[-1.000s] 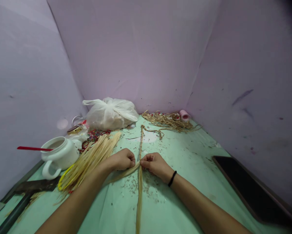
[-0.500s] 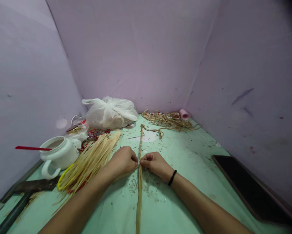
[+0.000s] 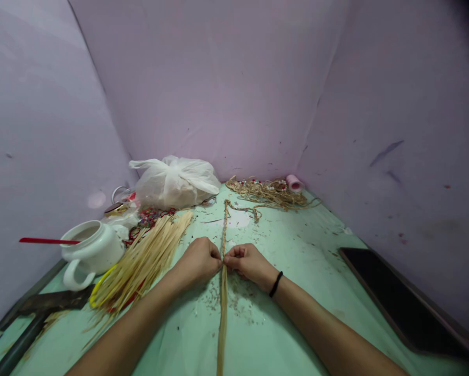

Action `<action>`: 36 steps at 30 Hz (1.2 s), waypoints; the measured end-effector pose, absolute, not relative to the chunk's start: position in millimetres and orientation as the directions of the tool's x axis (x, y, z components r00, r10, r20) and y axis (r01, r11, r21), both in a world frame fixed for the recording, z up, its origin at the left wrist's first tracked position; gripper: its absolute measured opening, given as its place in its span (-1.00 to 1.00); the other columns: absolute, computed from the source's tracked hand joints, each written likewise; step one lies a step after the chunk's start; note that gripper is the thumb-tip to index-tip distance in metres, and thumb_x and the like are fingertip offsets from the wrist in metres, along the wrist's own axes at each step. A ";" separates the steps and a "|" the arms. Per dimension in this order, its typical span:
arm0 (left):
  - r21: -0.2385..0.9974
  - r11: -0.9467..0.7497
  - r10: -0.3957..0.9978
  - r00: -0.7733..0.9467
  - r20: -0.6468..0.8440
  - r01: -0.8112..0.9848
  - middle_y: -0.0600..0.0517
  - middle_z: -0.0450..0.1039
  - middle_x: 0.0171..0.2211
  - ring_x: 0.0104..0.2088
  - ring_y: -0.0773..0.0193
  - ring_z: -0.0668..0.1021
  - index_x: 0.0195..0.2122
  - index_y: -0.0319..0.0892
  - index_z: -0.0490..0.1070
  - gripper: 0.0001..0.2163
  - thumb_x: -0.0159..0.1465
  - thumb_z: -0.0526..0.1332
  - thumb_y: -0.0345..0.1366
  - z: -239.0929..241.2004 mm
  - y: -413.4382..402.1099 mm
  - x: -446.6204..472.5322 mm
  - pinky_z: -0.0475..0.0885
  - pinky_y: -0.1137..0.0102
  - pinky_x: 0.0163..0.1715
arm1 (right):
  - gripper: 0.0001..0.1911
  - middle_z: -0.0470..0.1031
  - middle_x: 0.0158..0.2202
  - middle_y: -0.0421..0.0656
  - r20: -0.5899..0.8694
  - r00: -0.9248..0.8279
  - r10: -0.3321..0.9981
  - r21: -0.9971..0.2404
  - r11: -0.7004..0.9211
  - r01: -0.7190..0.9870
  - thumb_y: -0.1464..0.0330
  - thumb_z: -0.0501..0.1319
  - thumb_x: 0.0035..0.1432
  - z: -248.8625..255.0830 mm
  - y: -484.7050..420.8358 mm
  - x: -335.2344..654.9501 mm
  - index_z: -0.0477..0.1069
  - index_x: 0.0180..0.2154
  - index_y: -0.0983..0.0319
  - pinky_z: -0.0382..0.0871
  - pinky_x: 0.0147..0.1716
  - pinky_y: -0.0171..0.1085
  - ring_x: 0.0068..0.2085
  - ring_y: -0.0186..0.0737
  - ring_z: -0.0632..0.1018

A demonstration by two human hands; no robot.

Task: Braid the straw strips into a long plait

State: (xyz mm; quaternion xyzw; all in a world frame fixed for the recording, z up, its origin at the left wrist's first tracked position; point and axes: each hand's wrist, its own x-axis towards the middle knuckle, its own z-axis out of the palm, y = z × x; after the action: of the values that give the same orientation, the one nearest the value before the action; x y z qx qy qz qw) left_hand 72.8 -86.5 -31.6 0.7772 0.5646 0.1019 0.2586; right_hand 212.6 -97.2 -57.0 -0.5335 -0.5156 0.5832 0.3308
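Note:
A thin braided cord (image 3: 225,224) of straw-like fibre runs down the middle of the green tabletop. Below my hands it continues as a loose flat fibre strand (image 3: 222,324) that reaches the near edge of the view. My left hand (image 3: 203,258) pinches the cord from the left side. From the right, my right hand (image 3: 248,262), with a black band at the wrist, pinches it at the same spot. The fingertips of both hands nearly meet there and hide the exact crossing of the fibres. At its far end the cord bends toward a short braided piece.
Left of my hands lies a bundle of pale fibre strips (image 3: 152,261). Beyond it stand a white teapot-like pot (image 3: 97,256) with a red stick and a tied plastic bag (image 3: 175,183). Braided cords (image 3: 269,193) and a pink spool (image 3: 294,183) lie at the back; a dark phone-like slab (image 3: 398,303) is at right.
Both hands stay pinched at the same place on the cord, with only slight finger movement. The whole view has shifted a little.

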 end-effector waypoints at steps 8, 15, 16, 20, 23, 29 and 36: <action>0.739 0.264 0.859 0.197 -0.472 0.620 0.18 0.00 -0.86 -0.79 0.49 0.08 -0.77 -0.21 0.16 -0.89 -0.18 0.09 -0.40 -31.6 -80.2 71.5 -0.11 0.51 -0.78 | -0.87 0.25 -0.77 -0.30 -0.272 -0.243 0.931 -0.960 -0.246 0.132 0.52 0.13 -0.12 -56.7 -97.2 213.0 0.28 -0.65 0.33 -0.11 -0.75 -0.45 -0.76 -0.56 0.11; 0.805 0.422 0.772 0.301 -0.560 0.417 0.08 0.21 -0.83 -0.81 0.45 0.24 -0.67 -0.32 0.34 -0.92 -0.13 0.10 -0.43 -25.0 -84.2 76.4 0.12 0.54 -0.80 | -0.92 0.31 -0.72 -0.29 -0.313 -0.247 0.917 -0.950 -0.298 0.097 0.49 0.12 -0.12 -53.5 -99.9 214.8 0.28 -0.60 0.31 -0.11 -0.82 -0.46 -0.77 -0.55 0.10; 0.809 0.440 0.762 0.315 -0.566 0.389 0.06 0.23 -0.82 -0.80 0.44 0.26 -0.66 -0.34 0.35 -0.92 -0.13 0.11 -0.43 -24.7 -84.7 76.5 0.16 0.54 -0.78 | -0.92 0.31 -0.71 -0.29 -0.313 -0.250 0.916 -0.950 -0.300 0.091 0.49 0.12 -0.12 -53.2 -100.0 215.1 0.28 -0.60 0.31 -0.10 -0.82 -0.46 -0.78 -0.55 0.10; 0.805 0.500 0.732 0.340 -0.590 0.321 0.00 0.32 -0.76 -0.75 0.42 0.35 -0.63 -0.37 0.37 -0.92 -0.14 0.14 -0.45 -25.1 -85.8 75.6 0.28 0.51 -0.70 | -0.92 0.32 -0.70 -0.29 -0.307 -0.268 0.913 -0.951 -0.301 0.066 0.47 0.12 -0.12 -53.4 -99.6 216.1 0.28 -0.60 0.32 -0.08 -0.83 -0.47 -0.78 -0.56 0.12; 0.806 0.505 0.743 0.320 -0.588 0.309 -0.02 0.35 -0.73 -0.72 0.40 0.38 -0.63 -0.37 0.36 -0.94 -0.16 0.14 -0.47 -28.5 -85.5 74.9 0.30 0.51 -0.67 | -0.91 0.30 -0.72 -0.30 -0.305 -0.274 0.912 -0.952 -0.300 0.061 0.47 0.12 -0.12 -53.7 -99.4 216.1 0.28 -0.61 0.32 -0.06 -0.84 -0.48 -0.78 -0.56 0.14; 0.802 0.409 0.798 0.256 -0.546 0.436 0.10 0.21 -0.84 -0.82 0.48 0.21 -0.70 -0.27 0.25 -0.91 -0.15 0.17 -0.40 -37.2 -83.6 75.3 0.03 0.57 -0.83 | -0.90 0.15 -0.84 -0.36 -0.336 -0.251 0.908 -0.942 -0.315 0.118 0.47 0.12 -0.11 -50.1 -101.4 215.5 0.25 -0.62 0.30 -0.07 -0.84 -0.50 -0.80 -0.55 0.12; 0.827 0.391 0.837 0.218 -0.502 0.404 0.20 0.13 -0.88 -0.85 0.48 0.18 -0.57 -0.20 0.18 -0.91 -0.08 0.11 -0.47 -28.2 -92.7 81.1 0.01 0.60 -0.84 | -0.88 0.20 -0.80 -0.33 -0.306 -0.262 0.915 -0.952 -0.292 0.089 0.38 0.16 -0.11 -51.0 -101.8 215.7 0.27 -0.58 0.31 -0.04 -0.82 -0.49 -0.77 -0.52 0.20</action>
State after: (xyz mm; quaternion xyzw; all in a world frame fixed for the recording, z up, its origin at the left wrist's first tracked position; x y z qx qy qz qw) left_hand 81.1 -92.7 -28.2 0.5194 0.5972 0.1859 0.5823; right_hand 215.7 -101.8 -51.0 -0.5087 -0.4937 0.6224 0.3318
